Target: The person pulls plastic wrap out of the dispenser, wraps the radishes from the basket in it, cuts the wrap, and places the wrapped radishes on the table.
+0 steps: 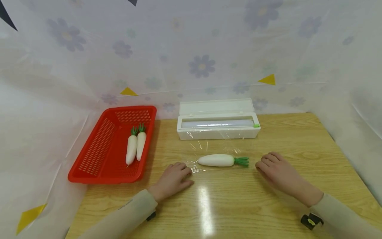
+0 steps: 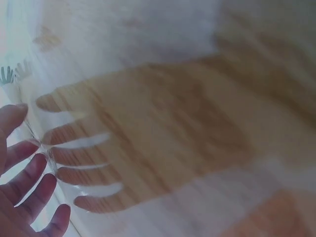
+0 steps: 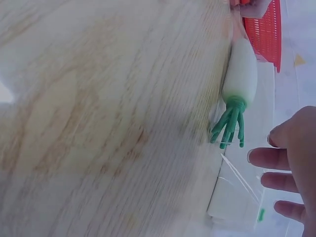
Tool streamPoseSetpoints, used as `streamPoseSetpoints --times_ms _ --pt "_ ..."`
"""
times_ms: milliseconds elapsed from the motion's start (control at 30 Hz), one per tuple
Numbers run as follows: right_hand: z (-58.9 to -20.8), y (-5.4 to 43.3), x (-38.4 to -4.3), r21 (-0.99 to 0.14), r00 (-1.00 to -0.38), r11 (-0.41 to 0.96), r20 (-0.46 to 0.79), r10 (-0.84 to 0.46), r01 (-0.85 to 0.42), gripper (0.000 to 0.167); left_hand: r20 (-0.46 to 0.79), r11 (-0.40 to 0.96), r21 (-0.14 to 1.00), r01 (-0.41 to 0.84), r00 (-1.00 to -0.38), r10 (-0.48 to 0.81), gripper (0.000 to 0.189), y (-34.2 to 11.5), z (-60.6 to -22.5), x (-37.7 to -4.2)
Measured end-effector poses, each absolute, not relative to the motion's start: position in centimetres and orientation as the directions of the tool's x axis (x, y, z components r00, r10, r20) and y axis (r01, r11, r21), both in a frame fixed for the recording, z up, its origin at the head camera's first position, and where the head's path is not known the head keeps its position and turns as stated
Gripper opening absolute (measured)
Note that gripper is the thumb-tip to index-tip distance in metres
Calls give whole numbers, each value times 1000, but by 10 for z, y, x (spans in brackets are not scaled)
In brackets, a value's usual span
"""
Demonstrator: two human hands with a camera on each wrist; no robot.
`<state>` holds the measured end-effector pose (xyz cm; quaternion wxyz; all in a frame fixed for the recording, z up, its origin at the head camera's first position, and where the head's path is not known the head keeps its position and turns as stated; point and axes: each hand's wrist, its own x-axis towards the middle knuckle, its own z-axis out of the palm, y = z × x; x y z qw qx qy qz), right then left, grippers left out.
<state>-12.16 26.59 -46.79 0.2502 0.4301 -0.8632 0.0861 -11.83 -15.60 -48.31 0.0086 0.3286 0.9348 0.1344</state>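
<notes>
A white radish (image 1: 216, 160) with green leaves (image 1: 241, 161) lies sideways on a sheet of clear cling film (image 1: 194, 146) that stretches out from a white dispenser box (image 1: 218, 133). To the left of the radish tip, my left hand (image 1: 173, 181) is at the film's wrinkled edge, its fingers spread apart in the left wrist view. My right hand (image 1: 279, 174) is just right of the leaves, fingers loosely bent and nothing held. In the right wrist view the radish (image 3: 240, 71) points away from that hand.
A red plastic basket (image 1: 111, 177) at the left holds two more white radishes (image 1: 131, 149). The dispenser's lid (image 1: 216, 107) stands up, with a film roll (image 1: 218, 123) inside and a green slider (image 1: 256, 125) at its right end. Flowered sheeting (image 1: 203, 66) hangs behind the wooden table (image 1: 238, 205).
</notes>
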Motion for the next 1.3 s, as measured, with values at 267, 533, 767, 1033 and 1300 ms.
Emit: streamPoseSetpoints --times_ms 267,533,767,1033,1300 --pt "-469 269 -127 67 -499 618 526 -689 -783 52 131 745 188 640 -768 626 6 -154 -486 -120" --pt "-472 272 -131 61 -522 641 523 -673 -765 51 254 694 238 680 -733 631 5 -158 -481 -130" --pt "-471 272 -136 65 -544 664 515 -662 -745 53 283 688 289 665 -746 602 7 -160 -469 -149" --pt "-468 276 -144 48 -570 673 489 -661 -738 55 218 726 407 555 -831 513 14 -154 -465 -166" --pt "-469 279 -153 38 -607 685 431 -668 -727 16 168 758 459 462 -884 437 13 -148 -468 -173"
